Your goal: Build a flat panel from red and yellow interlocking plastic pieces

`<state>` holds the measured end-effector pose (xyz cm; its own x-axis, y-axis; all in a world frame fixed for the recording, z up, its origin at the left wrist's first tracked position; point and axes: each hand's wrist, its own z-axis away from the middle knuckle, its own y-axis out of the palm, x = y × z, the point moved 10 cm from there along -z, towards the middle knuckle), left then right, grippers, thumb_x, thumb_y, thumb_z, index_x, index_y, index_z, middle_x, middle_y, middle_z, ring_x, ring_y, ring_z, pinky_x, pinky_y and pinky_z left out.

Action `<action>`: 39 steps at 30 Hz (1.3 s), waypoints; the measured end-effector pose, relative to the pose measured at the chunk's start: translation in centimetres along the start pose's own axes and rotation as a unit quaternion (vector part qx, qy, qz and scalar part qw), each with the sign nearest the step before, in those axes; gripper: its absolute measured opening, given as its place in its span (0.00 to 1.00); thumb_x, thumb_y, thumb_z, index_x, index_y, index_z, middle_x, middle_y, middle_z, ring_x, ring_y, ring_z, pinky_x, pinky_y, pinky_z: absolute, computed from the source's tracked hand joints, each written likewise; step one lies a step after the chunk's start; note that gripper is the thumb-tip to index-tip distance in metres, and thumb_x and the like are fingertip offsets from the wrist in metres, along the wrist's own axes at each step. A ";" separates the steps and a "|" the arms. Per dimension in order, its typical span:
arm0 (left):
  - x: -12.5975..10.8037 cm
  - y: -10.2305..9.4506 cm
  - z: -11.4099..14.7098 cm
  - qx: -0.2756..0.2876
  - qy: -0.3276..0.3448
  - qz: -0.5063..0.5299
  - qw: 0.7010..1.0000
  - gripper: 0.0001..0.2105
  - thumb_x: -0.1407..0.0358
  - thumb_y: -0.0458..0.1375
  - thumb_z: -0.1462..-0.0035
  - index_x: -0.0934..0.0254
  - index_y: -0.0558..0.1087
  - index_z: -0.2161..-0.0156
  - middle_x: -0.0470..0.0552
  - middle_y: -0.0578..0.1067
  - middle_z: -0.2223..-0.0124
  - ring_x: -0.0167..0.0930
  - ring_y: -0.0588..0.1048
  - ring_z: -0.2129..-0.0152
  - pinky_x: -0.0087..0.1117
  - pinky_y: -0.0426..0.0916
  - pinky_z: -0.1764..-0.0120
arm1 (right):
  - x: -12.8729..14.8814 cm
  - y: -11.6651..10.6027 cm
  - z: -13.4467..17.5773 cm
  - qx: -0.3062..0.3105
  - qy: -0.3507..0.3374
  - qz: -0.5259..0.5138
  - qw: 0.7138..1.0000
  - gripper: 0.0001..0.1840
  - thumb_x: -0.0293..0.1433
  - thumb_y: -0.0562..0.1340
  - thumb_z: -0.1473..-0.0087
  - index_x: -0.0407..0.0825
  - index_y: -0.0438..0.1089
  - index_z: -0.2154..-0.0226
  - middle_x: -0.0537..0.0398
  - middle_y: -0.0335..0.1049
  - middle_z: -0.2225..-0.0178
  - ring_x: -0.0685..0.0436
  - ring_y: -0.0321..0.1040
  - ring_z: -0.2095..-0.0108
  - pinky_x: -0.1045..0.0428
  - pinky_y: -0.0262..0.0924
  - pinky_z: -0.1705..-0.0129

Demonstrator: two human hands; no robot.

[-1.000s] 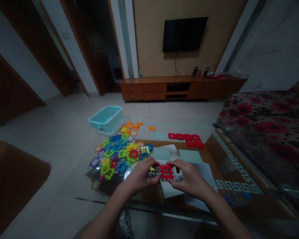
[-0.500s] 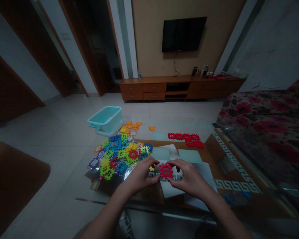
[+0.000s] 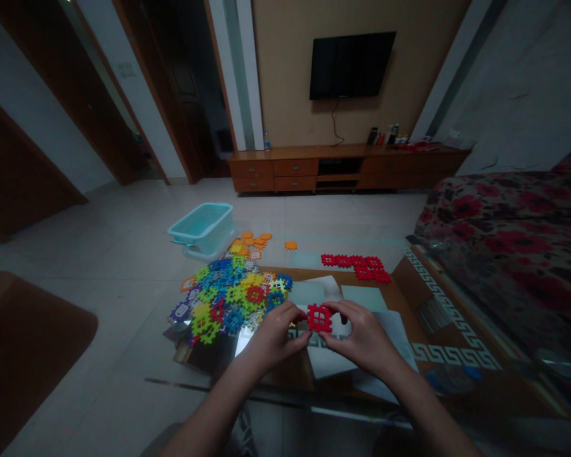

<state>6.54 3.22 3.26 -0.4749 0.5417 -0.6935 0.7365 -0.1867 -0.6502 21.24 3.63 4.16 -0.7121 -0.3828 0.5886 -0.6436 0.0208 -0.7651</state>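
Note:
A red interlocking plastic square point(image 3: 319, 318) with notched edges and window-like openings is held up above the near part of the glass table. My left hand point(image 3: 276, 333) pinches its left edge between thumb and fingers. On the opposite edge, my right hand point(image 3: 361, 331) grips it the same way. To the left of my hands lies a heap of mixed-colour interlocking squares point(image 3: 233, 289), mostly blue, green, yellow and purple. Farther off to the right, several red squares point(image 3: 358, 261) lie joined in a flat patch. One orange square point(image 3: 290, 245) sits alone between them.
A light-blue plastic bin point(image 3: 204, 228) stands beyond the heap at the table's far left. Paper sheets point(image 3: 330, 362) lie beneath my hands. A plastic bottle point(image 3: 454, 379) rests at the right. A brown rounded seat point(image 3: 33, 355) is at the left, a floral-covered sofa point(image 3: 514, 222) at the right.
Both hands have lifted the red square slightly and tilted it a little. The heap and the joined red patch look the same.

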 end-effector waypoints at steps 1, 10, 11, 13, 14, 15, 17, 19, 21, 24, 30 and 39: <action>0.0 -0.1 0.0 -0.002 0.000 0.000 1.000 0.08 0.68 0.60 0.43 0.64 0.72 0.58 0.52 0.74 0.61 0.31 0.73 0.63 0.31 0.67 0.60 | 0.0 0.0 0.0 0.000 -0.001 0.001 1.000 0.23 0.32 0.68 0.55 0.47 0.72 0.53 0.48 0.75 0.57 0.40 0.71 0.58 0.47 0.65 0.56; -0.5 -0.3 -0.1 -0.010 0.003 0.002 1.000 0.06 0.67 0.60 0.43 0.64 0.73 0.59 0.52 0.74 0.62 0.31 0.73 0.64 0.30 0.67 0.61 | -0.1 0.1 0.1 -0.001 -0.007 0.011 1.000 0.23 0.32 0.68 0.54 0.48 0.72 0.53 0.49 0.75 0.57 0.40 0.71 0.58 0.47 0.65 0.56; -0.5 -0.3 0.0 -0.009 0.003 0.002 1.000 0.06 0.67 0.60 0.43 0.64 0.73 0.59 0.52 0.74 0.63 0.31 0.73 0.64 0.30 0.67 0.61 | -0.1 0.1 0.1 -0.002 -0.008 0.013 1.000 0.23 0.33 0.68 0.54 0.48 0.72 0.53 0.49 0.75 0.57 0.40 0.71 0.58 0.47 0.65 0.56; -0.5 -0.2 0.0 -0.004 0.004 0.001 1.000 0.06 0.67 0.60 0.43 0.64 0.73 0.59 0.52 0.74 0.62 0.31 0.73 0.64 0.30 0.67 0.61 | 0.0 0.2 0.1 -0.004 -0.011 0.015 1.000 0.23 0.34 0.69 0.54 0.49 0.72 0.53 0.49 0.75 0.57 0.40 0.71 0.58 0.47 0.65 0.57; -0.4 -0.1 0.0 -0.002 0.006 0.001 1.000 0.07 0.67 0.60 0.43 0.64 0.73 0.59 0.52 0.74 0.62 0.31 0.73 0.64 0.30 0.67 0.61 | 0.0 0.2 0.1 -0.004 -0.011 0.015 1.000 0.23 0.34 0.69 0.54 0.49 0.72 0.53 0.49 0.75 0.57 0.40 0.71 0.58 0.47 0.65 0.57; -0.4 -0.1 0.1 -0.001 0.007 0.000 1.000 0.07 0.67 0.60 0.43 0.64 0.73 0.59 0.52 0.74 0.62 0.31 0.73 0.64 0.30 0.67 0.61 | 0.0 0.2 0.1 -0.005 -0.012 0.015 1.000 0.23 0.34 0.68 0.54 0.49 0.72 0.53 0.49 0.75 0.57 0.40 0.71 0.58 0.47 0.65 0.57; -0.3 0.0 0.1 -0.003 0.009 -0.003 1.000 0.06 0.67 0.60 0.43 0.64 0.73 0.59 0.51 0.74 0.63 0.31 0.73 0.65 0.29 0.66 0.61 | 0.0 0.2 0.1 -0.006 -0.013 0.014 1.000 0.23 0.34 0.68 0.54 0.49 0.72 0.53 0.49 0.75 0.58 0.40 0.71 0.58 0.47 0.65 0.58; -0.3 0.0 0.1 -0.006 0.009 -0.004 1.000 0.05 0.67 0.60 0.43 0.64 0.73 0.60 0.51 0.74 0.63 0.30 0.73 0.65 0.29 0.66 0.62 | 0.0 0.2 0.1 -0.006 -0.013 0.015 1.000 0.23 0.34 0.68 0.54 0.49 0.72 0.53 0.49 0.75 0.58 0.40 0.71 0.59 0.47 0.65 0.58; -0.4 0.0 0.0 -0.008 0.011 -0.002 1.000 0.04 0.68 0.60 0.42 0.64 0.73 0.61 0.50 0.74 0.64 0.29 0.73 0.66 0.29 0.66 0.62 | 0.0 0.2 0.1 -0.005 -0.014 0.015 1.000 0.23 0.33 0.68 0.54 0.49 0.72 0.53 0.49 0.75 0.58 0.40 0.71 0.59 0.47 0.65 0.58; -0.6 0.0 0.0 -0.004 0.017 0.002 1.000 0.05 0.68 0.60 0.42 0.64 0.73 0.61 0.51 0.74 0.64 0.29 0.73 0.67 0.28 0.66 0.63 | -0.1 0.3 0.0 0.002 -0.017 0.010 1.000 0.23 0.33 0.68 0.54 0.49 0.72 0.53 0.49 0.75 0.57 0.40 0.71 0.59 0.48 0.65 0.58; -0.9 -0.3 -0.1 0.003 0.017 0.000 1.000 0.05 0.68 0.59 0.42 0.64 0.73 0.60 0.51 0.74 0.64 0.30 0.73 0.67 0.29 0.66 0.63 | -0.1 0.3 0.0 0.018 -0.014 -0.013 1.000 0.25 0.33 0.68 0.54 0.49 0.70 0.51 0.49 0.74 0.55 0.41 0.70 0.58 0.47 0.64 0.55; -0.8 -0.6 -0.1 -0.002 0.015 -0.003 1.000 0.04 0.67 0.59 0.42 0.63 0.72 0.61 0.52 0.75 0.63 0.30 0.73 0.66 0.30 0.68 0.62 | -0.2 0.6 0.1 0.047 -0.002 -0.030 0.998 0.33 0.32 0.68 0.55 0.50 0.65 0.44 0.46 0.71 0.50 0.39 0.69 0.54 0.45 0.64 0.52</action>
<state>6.55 3.02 4.23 -0.4643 0.5671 -0.6803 0.7360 -0.1802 -0.6526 21.02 3.59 3.60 -0.6715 -0.3842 0.6337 -0.6564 -0.0887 -0.7492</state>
